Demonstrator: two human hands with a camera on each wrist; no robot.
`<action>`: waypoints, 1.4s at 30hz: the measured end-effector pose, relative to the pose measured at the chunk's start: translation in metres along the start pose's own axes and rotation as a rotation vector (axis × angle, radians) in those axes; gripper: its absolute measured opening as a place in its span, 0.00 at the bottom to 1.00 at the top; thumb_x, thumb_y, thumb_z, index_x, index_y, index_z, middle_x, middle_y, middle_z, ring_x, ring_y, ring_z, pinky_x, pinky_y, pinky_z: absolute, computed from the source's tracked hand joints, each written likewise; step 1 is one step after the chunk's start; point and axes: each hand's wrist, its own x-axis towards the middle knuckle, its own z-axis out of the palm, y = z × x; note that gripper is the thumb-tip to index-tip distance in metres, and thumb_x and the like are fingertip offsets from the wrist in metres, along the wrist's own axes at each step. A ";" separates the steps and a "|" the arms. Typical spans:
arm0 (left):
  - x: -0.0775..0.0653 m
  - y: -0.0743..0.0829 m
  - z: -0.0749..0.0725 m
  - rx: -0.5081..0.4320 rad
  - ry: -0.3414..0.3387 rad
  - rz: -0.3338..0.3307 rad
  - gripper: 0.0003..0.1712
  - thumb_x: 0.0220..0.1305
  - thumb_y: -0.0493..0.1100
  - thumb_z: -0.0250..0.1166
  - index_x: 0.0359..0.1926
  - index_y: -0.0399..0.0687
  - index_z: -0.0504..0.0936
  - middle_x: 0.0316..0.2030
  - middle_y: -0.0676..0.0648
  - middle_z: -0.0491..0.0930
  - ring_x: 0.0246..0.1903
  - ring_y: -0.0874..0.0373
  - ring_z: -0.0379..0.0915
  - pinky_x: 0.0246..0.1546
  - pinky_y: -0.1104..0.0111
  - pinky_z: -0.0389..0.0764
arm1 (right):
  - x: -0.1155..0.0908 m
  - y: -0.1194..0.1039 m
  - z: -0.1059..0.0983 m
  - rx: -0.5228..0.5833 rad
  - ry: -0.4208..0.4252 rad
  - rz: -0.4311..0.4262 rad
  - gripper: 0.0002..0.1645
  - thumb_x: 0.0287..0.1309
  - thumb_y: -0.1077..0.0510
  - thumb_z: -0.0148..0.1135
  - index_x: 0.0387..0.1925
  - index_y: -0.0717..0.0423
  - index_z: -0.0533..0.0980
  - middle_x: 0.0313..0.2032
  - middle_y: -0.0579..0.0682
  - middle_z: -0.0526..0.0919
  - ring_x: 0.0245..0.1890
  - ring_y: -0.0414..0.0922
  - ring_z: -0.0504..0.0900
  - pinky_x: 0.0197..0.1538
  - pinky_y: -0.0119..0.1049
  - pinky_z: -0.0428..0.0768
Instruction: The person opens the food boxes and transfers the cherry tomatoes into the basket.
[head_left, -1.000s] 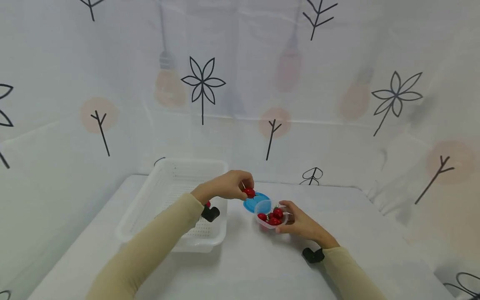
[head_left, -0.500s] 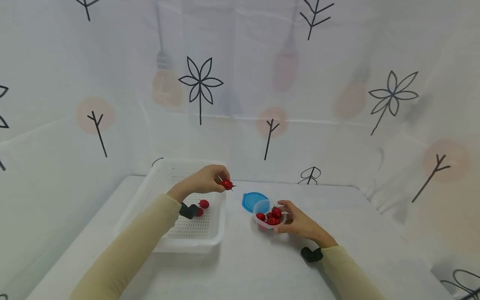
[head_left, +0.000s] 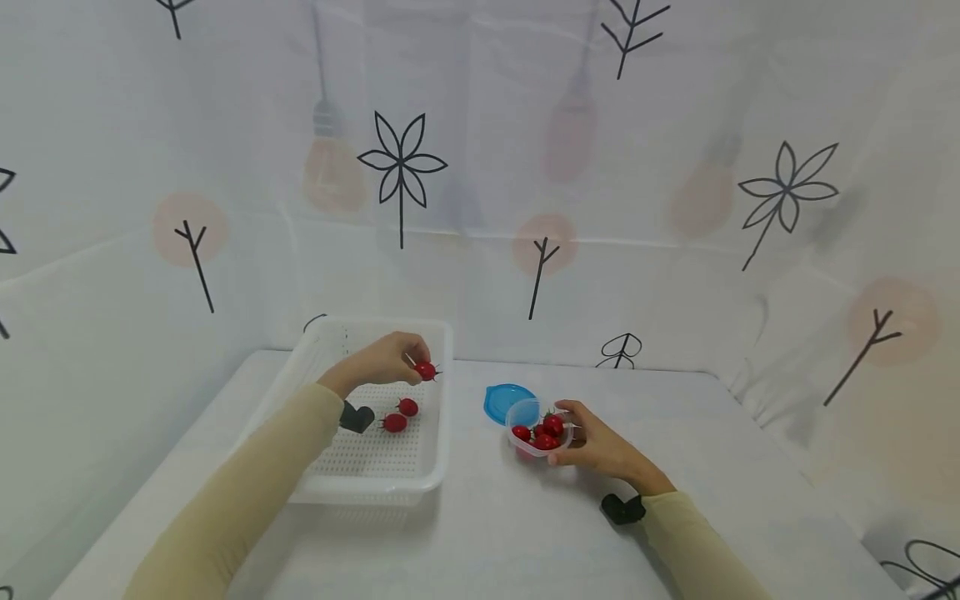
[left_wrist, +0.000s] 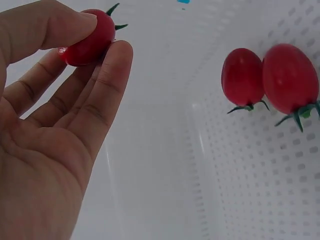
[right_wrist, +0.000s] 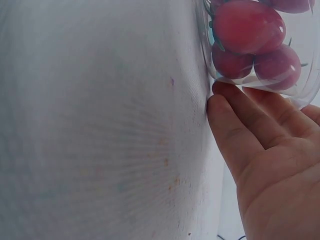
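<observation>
Between thumb and fingers my left hand pinches a red cherry tomato with a green stem, raised over the right side of a white perforated basket. On the basket floor below lie two more cherry tomatoes, side by side in the left wrist view. My right hand holds a small clear plastic container on the table, its thumb and fingers around the right side. Several red tomatoes fill the container, seen through its wall in the right wrist view.
A blue lid lies flat on the white-covered table, just behind the container. The basket's raised right wall stands between its tomatoes and the container. A patterned white curtain hangs behind the table.
My left hand has carried the tomato leftward, from near the blue lid to over the basket. The two tomatoes in the basket have come into full view. My right hand and the container stay put.
</observation>
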 end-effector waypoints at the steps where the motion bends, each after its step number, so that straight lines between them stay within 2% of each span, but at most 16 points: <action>1: 0.000 -0.002 -0.001 0.000 0.000 -0.007 0.15 0.52 0.31 0.67 0.41 0.43 0.77 0.39 0.47 0.80 0.39 0.55 0.79 0.43 0.61 0.80 | 0.000 0.000 0.000 -0.003 -0.001 -0.004 0.60 0.40 0.42 0.76 0.69 0.52 0.54 0.63 0.57 0.66 0.57 0.57 0.71 0.54 0.52 0.75; 12: 0.007 -0.029 0.001 0.049 -0.034 -0.119 0.14 0.51 0.31 0.68 0.40 0.47 0.79 0.36 0.49 0.80 0.36 0.55 0.76 0.43 0.59 0.78 | 0.002 0.002 0.001 -0.009 0.005 0.003 0.60 0.39 0.42 0.76 0.69 0.51 0.54 0.63 0.56 0.66 0.55 0.55 0.73 0.53 0.51 0.76; 22: 0.011 -0.038 0.012 0.092 -0.068 -0.197 0.14 0.52 0.32 0.67 0.40 0.48 0.79 0.37 0.48 0.79 0.36 0.54 0.76 0.45 0.57 0.77 | 0.004 0.003 0.001 -0.005 -0.003 0.000 0.59 0.40 0.41 0.75 0.70 0.51 0.54 0.63 0.57 0.66 0.54 0.55 0.73 0.53 0.50 0.76; 26: 0.013 -0.042 0.016 0.091 -0.090 -0.196 0.13 0.54 0.31 0.67 0.40 0.47 0.79 0.37 0.48 0.79 0.36 0.54 0.76 0.43 0.60 0.79 | 0.003 0.003 0.001 0.009 -0.012 -0.002 0.60 0.40 0.41 0.75 0.70 0.51 0.53 0.64 0.57 0.65 0.55 0.56 0.72 0.54 0.51 0.75; 31: 0.016 -0.045 0.018 0.099 -0.105 -0.163 0.12 0.53 0.30 0.67 0.40 0.45 0.80 0.37 0.47 0.80 0.35 0.55 0.76 0.40 0.63 0.79 | 0.003 0.004 0.001 0.009 -0.007 -0.007 0.60 0.39 0.41 0.76 0.70 0.51 0.53 0.64 0.57 0.65 0.57 0.57 0.71 0.54 0.52 0.75; 38: 0.014 -0.041 0.018 0.096 -0.116 -0.182 0.13 0.52 0.33 0.69 0.41 0.45 0.82 0.38 0.47 0.81 0.37 0.55 0.77 0.44 0.60 0.79 | 0.005 0.003 0.001 -0.003 -0.003 -0.001 0.60 0.40 0.40 0.75 0.70 0.51 0.53 0.64 0.58 0.65 0.56 0.58 0.72 0.53 0.52 0.76; 42: 0.013 -0.039 0.017 0.127 -0.107 -0.182 0.12 0.52 0.35 0.70 0.40 0.47 0.82 0.38 0.49 0.80 0.39 0.55 0.76 0.46 0.58 0.78 | 0.004 0.004 0.001 -0.006 0.000 0.001 0.60 0.40 0.41 0.75 0.70 0.50 0.53 0.64 0.57 0.65 0.56 0.57 0.72 0.53 0.52 0.76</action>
